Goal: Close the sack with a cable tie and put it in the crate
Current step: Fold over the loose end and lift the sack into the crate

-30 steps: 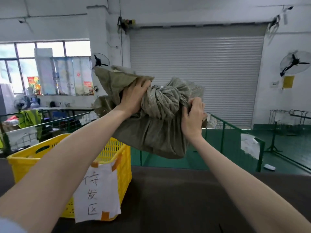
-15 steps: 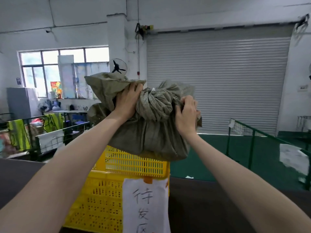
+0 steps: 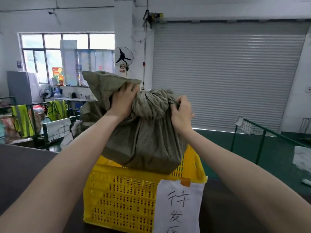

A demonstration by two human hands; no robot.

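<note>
Shutter door (image 3: 225,73) behind; sack (image 3: 144,140) over yellow crate (image 3: 121,195).

Olive-grey sack (image 3: 144,140), yellow perforated crate (image 3: 121,197) w/ white handwritten label (image 3: 178,207).

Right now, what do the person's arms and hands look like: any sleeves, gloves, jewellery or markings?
Both forearms are bare along all that shows, with no sleeve in view. The left hand and right hand wear no gloves. No watch, bracelet or ring shows on either, and no markings. The upper arms lie outside the picture.
</note>
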